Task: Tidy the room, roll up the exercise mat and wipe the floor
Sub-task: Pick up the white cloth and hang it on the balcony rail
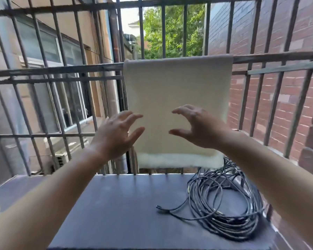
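We are looking out through a window onto a dark grey, flat ledge [116, 204] that is enclosed by a cage of grey metal bars [61, 71]. A cream-coloured, rectangular fleecy rug [177, 87] is hanging over the horizontal rail of the bars straight ahead, its smooth backing facing us and a fluffy white edge showing along the bottom. The lower edge is hanging just above the far side of the ledge.

We are holding both bare hands up in front of the rug. Our left hand [116, 136] is spread wide, fingers apart and slightly curled, gripping nothing. Our right hand [197, 129] is likewise open, its fingers bent like a claw with the thumb below, and it too is holding nothing. The two hands are facing each other with a gap between them, and whether they are touching the rug we cannot tell.

A loose coil of dark grey cable [224, 201] is lying on the right part of the ledge, one end trailing toward the middle, its far side reaching up near the rug's bottom right corner. Beyond the bars, a red brick wall [278, 42] is standing on the right, a beige building with windows [43, 51] on the left, and green trees [172, 33] between them.
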A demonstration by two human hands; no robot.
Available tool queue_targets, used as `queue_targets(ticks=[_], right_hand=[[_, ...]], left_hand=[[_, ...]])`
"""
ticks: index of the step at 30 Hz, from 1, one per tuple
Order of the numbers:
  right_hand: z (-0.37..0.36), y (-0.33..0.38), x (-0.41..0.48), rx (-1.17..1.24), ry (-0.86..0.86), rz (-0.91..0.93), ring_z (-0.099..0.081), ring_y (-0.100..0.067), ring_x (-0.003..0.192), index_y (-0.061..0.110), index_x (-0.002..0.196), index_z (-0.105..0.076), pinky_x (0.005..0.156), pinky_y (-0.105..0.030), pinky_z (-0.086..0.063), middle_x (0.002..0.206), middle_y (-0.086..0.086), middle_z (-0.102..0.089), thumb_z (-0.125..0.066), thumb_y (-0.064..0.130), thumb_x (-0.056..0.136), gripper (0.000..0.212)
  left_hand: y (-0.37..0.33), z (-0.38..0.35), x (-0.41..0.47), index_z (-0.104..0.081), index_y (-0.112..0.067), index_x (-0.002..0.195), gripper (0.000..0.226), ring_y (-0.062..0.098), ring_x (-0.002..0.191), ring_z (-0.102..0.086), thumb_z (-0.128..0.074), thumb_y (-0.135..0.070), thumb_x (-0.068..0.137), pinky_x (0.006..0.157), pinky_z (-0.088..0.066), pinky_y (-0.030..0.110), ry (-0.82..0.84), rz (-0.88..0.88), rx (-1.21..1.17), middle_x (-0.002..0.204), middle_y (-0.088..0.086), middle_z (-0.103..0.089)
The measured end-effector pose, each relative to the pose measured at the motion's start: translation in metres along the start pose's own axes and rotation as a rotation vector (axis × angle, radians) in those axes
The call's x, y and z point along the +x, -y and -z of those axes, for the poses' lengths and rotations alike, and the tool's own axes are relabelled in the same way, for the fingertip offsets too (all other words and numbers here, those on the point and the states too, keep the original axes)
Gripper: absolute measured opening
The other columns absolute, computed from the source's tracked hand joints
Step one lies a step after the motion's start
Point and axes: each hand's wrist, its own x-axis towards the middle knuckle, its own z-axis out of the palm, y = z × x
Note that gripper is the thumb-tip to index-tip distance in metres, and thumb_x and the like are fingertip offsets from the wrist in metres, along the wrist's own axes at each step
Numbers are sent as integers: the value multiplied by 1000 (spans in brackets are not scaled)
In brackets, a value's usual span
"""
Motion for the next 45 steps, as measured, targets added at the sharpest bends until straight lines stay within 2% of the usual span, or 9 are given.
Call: queue_targets(ticks=[7,12,17,23,31,40,45], right_hand=[[-48,36,-49,84,117,0,-51,-23,115,24,131,-45,94,-40,-44,131,0,-51,-55,55,82,59],[-93,61,-88,158,214,24,-47,-17,119,28,131,-44,92,-31,-41,133,6,-47,-55,56,81,58],[-129,75,-118,209,396,38,-41,-16,127,30,135,-37,100,-38,-40,140,8,-41,-51,60,81,63],[-147,87,-141,313,496,128,-42,-16,125,29,136,-37,99,-34,-38,139,6,-42,-54,58,82,64],[-163,104,-177,449,689,350,-42,-19,126,26,137,-37,101,-38,-39,139,5,-44,-53,59,80,67],[-167,174,-230,598,841,772,-40,-18,128,25,138,-35,101,-32,-36,142,4,-40,-57,56,81,69],[-151,208,-262,676,924,927,-39,-14,129,26,141,-32,101,-30,-36,144,6,-38,-54,58,82,70]], left_hand=[[-6,-21,-82,-43,-33,134,62,20,123,-46,-20,-65,86,98,-38,39,80,86,-97,138,-1,-46],[-7,-46,-152,-44,-32,133,62,20,127,-42,-20,-65,86,102,-38,44,176,204,-101,137,-1,-47],[-9,-61,-223,-40,-34,135,65,17,132,-35,-17,-67,83,103,-33,54,304,376,-81,141,-1,-42],[-36,-50,-273,-42,-31,134,67,20,134,-33,-19,-66,82,105,-30,56,341,518,-6,141,1,-42],[-104,-43,-341,-40,-32,135,66,17,136,-30,-16,-66,84,104,-32,53,376,835,70,143,-2,-39],[-209,-1,-432,-38,-34,137,63,14,136,-28,-18,-65,85,108,-29,50,238,1331,181,145,-5,-37],[-260,27,-467,-36,-32,139,68,16,139,-22,-15,-66,84,110,-26,51,164,1518,242,147,-4,-34]])
